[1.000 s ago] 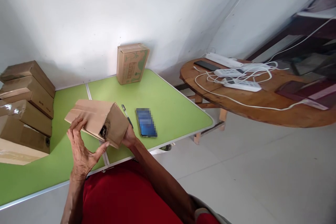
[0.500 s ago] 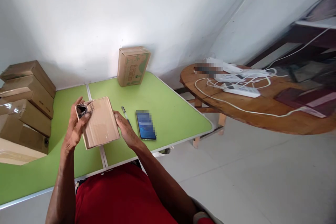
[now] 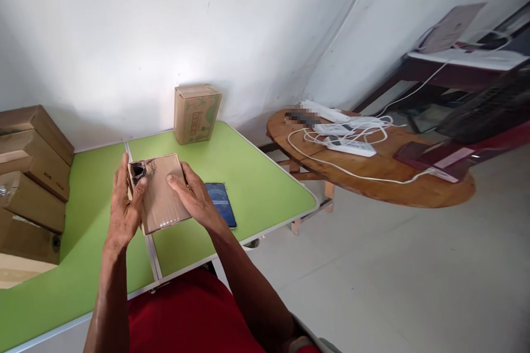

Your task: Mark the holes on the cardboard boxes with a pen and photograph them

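While I hold the cardboard box (image 3: 159,194) above the green counter (image 3: 252,176), left hand (image 3: 124,210) fingers grip its torn corner and right hand (image 3: 194,198) fingers clasp its top face; box remains unopened, judging by its closed faces.

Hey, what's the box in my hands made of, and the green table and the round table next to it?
The box looks like matte brown cardboard, torn dark at one corner. The green table top seems a smooth painted or laminated panel with a pale metal-looking rim; its core can't be told. The round table looks like varnished wood, with warm brown grain.
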Available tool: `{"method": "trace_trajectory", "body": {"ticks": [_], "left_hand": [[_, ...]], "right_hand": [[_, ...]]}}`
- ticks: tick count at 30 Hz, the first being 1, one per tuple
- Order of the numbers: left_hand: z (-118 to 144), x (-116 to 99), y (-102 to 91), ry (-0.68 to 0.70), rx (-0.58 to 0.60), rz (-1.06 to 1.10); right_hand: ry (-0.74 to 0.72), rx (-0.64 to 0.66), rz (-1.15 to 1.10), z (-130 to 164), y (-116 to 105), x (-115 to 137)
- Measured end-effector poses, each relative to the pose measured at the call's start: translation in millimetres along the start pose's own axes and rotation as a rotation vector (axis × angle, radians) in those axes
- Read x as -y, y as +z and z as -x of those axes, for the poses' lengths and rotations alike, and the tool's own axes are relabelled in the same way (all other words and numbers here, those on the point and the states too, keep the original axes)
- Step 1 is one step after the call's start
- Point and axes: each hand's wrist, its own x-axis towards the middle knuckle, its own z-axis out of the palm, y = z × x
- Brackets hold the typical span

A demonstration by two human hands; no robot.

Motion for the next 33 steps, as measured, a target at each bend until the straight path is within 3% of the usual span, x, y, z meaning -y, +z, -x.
{"method": "trace_trajectory", "body": {"ticks": [11, 17, 25, 30, 33], "left_hand": [[12, -12, 10.9, 0.099, 0.072, -0.071], [6, -23, 28.5, 0.172, -0.059, -0.13], [-5, -27, 26.6, 0.132, -0.12, -0.145], [-8, -21, 23.0, 0.159, -0.003, -0.125], [-10, -15, 21.7, 0.158, -0.005, -0.129]], "right_hand": [[0.253, -0.109, 0.34, -12, -3, 28], [0.301, -0.142, 0.386, -13, -6, 35], [0.202, -0.154, 0.411, -14, -2, 37], [0.25, -0.145, 0.46, -20, -5, 39], [0.218, -0.132, 0.422, -17, -7, 31]]}}
